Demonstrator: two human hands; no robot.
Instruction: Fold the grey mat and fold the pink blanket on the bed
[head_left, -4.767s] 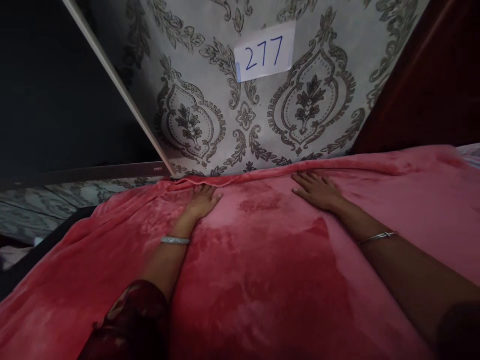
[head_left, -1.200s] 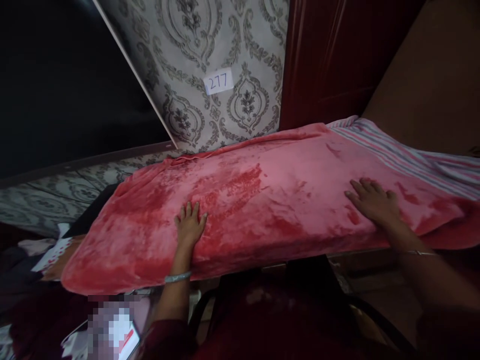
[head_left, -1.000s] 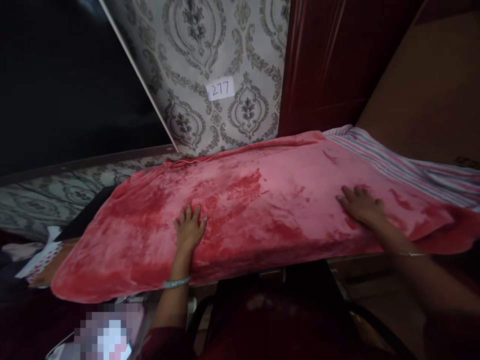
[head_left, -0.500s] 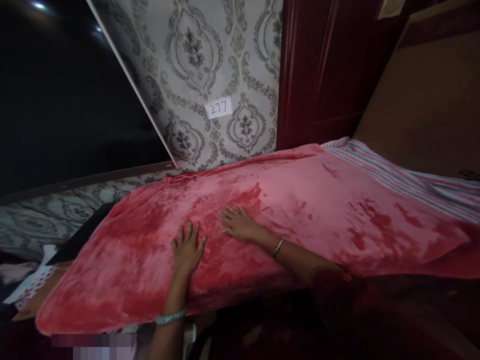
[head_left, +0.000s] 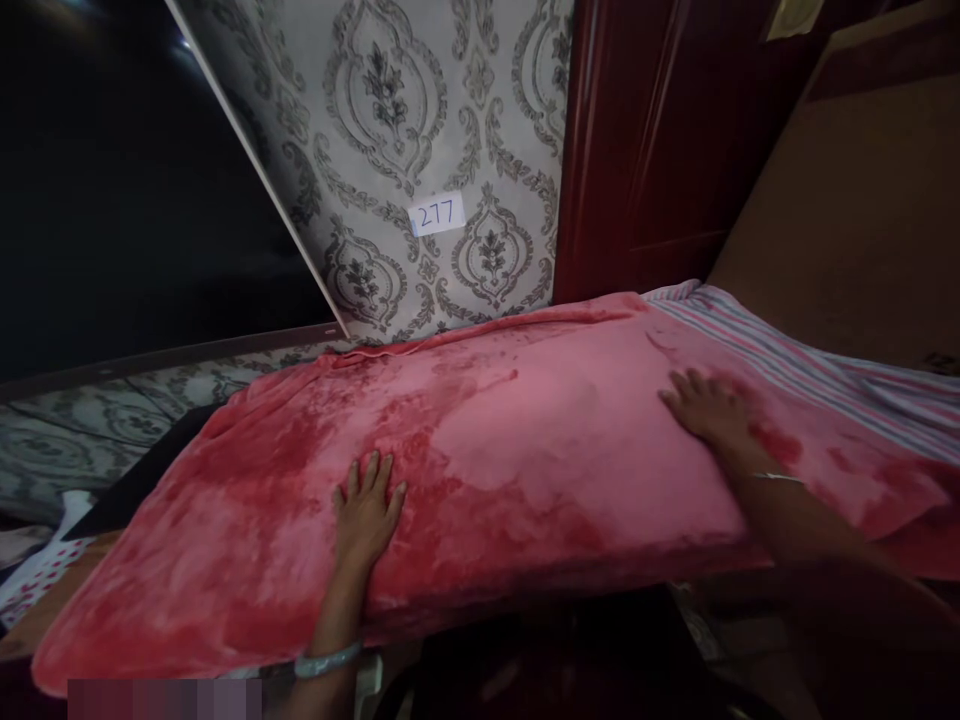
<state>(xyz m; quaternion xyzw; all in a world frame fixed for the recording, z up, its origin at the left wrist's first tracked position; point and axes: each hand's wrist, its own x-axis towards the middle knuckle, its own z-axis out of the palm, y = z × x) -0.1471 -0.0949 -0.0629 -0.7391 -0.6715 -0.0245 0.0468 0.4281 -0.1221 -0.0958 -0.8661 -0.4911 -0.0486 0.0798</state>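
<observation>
Fingers (head_left: 383, 474) splay on the blanket (head_left: 517, 450), seemingly clear of its edges.

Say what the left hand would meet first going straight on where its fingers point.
The left hand seems to rest on the red blanket; going straight on, it would probably meet the blanket's rumpled far edge first, before the patterned wall, though depth there is unclear.

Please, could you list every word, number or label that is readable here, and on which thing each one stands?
"277": handwritten in blue on the white paper on the wallpapered wall.
Small mark on the television's lower frame: too small to read.
Dark marks on the cardboard box, at the picture's right edge: too blurred to read.
</observation>
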